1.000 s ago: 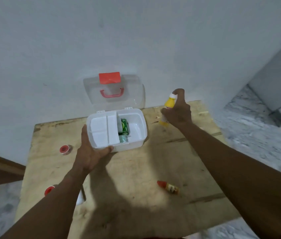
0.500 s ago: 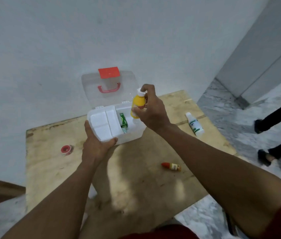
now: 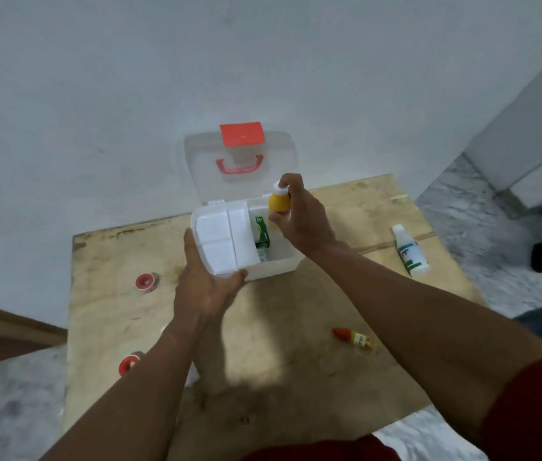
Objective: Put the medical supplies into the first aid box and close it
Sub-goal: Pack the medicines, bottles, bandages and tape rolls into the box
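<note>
- The right grip point(image 3: 302, 224) held a yellow bottle point(image 3: 279, 202) over the open box point(image 3: 274, 266), centre frame.
- The left grip point(image 3: 203, 287) clasped the box's white tray point(image 3: 219, 234).

Rough wooden table point(image 3: 296, 327), smooth plastic box point(image 3: 276, 267), translucent lid point(image 3: 203, 168), bottle point(image 3: 278, 202) probably plastic

One first aid box point(image 3: 274, 265) is shown, with one clear lid point(image 3: 201, 168), one red latch point(image 3: 242, 134) and one red handle point(image 3: 239, 165), on one wooden table point(image 3: 296, 327). One divided tray point(image 3: 216, 234) of three compartments and one green carton point(image 3: 262, 232) are counted. Three bottles are seen: one yellow bottle point(image 3: 278, 202), one white bottle point(image 3: 409, 252) and one small red-capped bottle point(image 3: 352, 337). Two red tape rolls are marked: far tape roll point(image 3: 144, 281), near tape roll point(image 3: 128, 364). Two hands are included: left hand point(image 3: 203, 287), right hand point(image 3: 302, 221).
</note>
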A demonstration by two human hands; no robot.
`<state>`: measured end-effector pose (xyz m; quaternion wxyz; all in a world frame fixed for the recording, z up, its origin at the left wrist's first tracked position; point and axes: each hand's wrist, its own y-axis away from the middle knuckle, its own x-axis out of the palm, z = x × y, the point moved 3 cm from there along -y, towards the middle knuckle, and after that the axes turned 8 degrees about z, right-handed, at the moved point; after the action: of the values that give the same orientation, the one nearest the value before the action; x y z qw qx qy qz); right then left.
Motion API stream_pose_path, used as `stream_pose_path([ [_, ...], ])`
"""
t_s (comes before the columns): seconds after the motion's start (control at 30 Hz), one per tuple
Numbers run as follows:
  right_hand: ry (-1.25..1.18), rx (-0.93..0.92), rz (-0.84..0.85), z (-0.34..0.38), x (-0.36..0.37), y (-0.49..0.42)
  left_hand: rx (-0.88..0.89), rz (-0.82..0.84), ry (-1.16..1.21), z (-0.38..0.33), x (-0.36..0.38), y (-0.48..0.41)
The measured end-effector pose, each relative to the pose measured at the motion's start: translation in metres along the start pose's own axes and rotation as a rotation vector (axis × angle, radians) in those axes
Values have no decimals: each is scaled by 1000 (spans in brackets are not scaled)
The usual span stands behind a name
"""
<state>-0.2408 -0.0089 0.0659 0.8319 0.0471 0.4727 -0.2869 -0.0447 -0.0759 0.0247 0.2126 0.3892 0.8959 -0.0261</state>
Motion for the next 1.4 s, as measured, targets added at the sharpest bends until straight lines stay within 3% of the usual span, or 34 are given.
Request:
stream_pose_path([
  [0.2, 11, -6, 68, -12, 7, -12, -73, -15, -38, 6, 2, -6],
  [0.87, 293, 23, 197, -15, 17, -10, -15, 9, -6, 9, 2, -9],
  [1.07, 476, 59, 126, -9, 15, -7, -21, -9, -6, 8, 2, -10],
  [1.4, 321, 149, 230, -2, 3, 12, -18, 13, 22, 8, -1, -8],
])
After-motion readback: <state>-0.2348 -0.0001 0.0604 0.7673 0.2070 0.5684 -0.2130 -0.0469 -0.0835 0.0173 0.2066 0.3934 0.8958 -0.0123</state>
